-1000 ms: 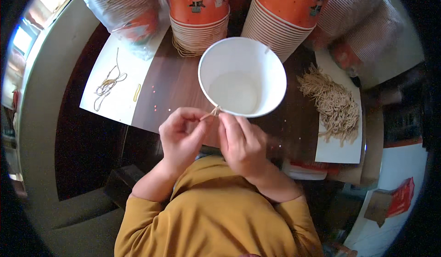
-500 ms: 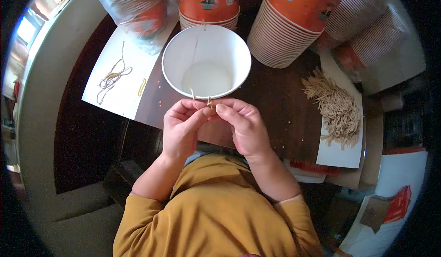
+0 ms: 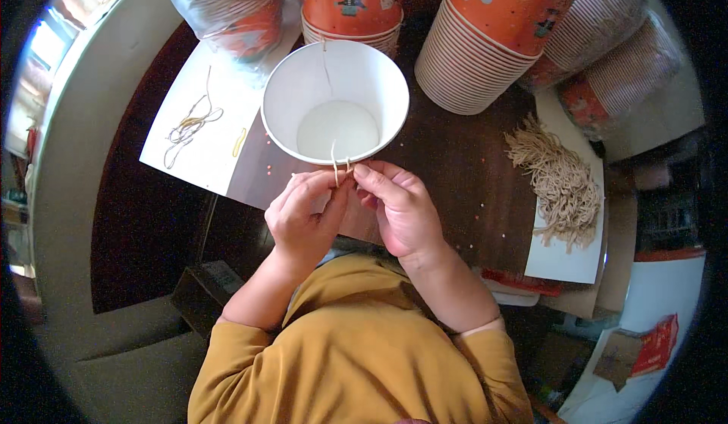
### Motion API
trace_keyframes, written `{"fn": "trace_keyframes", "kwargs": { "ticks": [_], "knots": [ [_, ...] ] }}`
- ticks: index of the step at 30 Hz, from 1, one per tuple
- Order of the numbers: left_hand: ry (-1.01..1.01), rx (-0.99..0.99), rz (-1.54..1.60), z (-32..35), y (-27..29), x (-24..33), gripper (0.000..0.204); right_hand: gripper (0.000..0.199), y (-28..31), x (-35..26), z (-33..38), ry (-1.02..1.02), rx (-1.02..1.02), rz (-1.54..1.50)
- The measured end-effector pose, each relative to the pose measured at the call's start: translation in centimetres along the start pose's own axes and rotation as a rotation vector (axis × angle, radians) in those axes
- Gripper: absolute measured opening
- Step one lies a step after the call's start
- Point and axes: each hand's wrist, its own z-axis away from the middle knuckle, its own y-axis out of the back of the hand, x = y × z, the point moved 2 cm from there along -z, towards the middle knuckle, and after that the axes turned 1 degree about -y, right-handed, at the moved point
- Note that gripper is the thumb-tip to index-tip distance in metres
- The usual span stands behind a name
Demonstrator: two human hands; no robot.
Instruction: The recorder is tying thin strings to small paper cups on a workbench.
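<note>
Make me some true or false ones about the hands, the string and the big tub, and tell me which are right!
1. The left hand and right hand are close together at a thin beige string. True.
2. The tangled pile of beige strings lies left of the round white-lined tub. False: the pile lies right of it, partly on a white sheet.
3. A stack of orange-patterned tubs with pale rims stands beyond and to the right of the white-lined tub. True.
4. The small curved yellow strip is inside the white-lined tub. False: it lies on another white sheet, at the left.
5. The person's sleeves are bright blue. False: they are mustard yellow.
</note>
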Motion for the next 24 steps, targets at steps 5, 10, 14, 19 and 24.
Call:
{"fn": "trace_keyframes", "kwargs": {
  "ticks": [5,10,14,19,24],
  "knots": [
    [-0.322,0.035,-0.063,-0.1,-0.1,-0.8,0.024,0.014,0.0,0.2,0.0,-0.065,-0.02,-0.099],
    [-0.426,0.006,-0.104,-0.4,0.0,-0.9,0.022,0.014,0.8,0.9,-0.4,-0.096,0.017,-0.046],
    [-0.391,-0.01,-0.095,-0.7,0.3,-0.8,0.019,0.015,0.7,0.6,-0.7,-0.167,-0.017,-0.029],
    [-0.147,0.0,0.053,-0.7,0.7,-0.8,0.011,0.014,1.3,1.0,-1.2,-0.192,-0.012,-0.046],
    [0.001,-0.004,0.084,-0.2,1.0,-1.2,0.017,0.017,1.0,0.3,-0.9,-0.183,0.003,-0.01]
  ]
}}
